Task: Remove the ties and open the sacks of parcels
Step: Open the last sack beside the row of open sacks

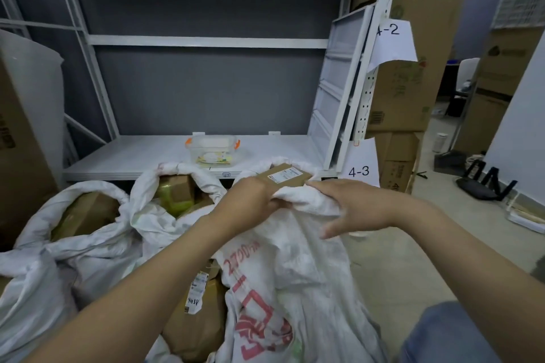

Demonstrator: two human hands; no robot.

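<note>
Left hand (253,200) grips the white woven sack's (298,262) rim, right hand (358,208) presses it flat-fingered; tugging may spill the flat brown cardboard parcel (284,175).

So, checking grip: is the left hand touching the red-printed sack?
Touching. Head view shows the left hand gripping the rolled rim of the red-printed sack.

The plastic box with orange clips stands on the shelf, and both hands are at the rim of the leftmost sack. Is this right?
No. In the head view the left hand and right hand are at the rim of the rightmost sack; the rest holds.
</note>
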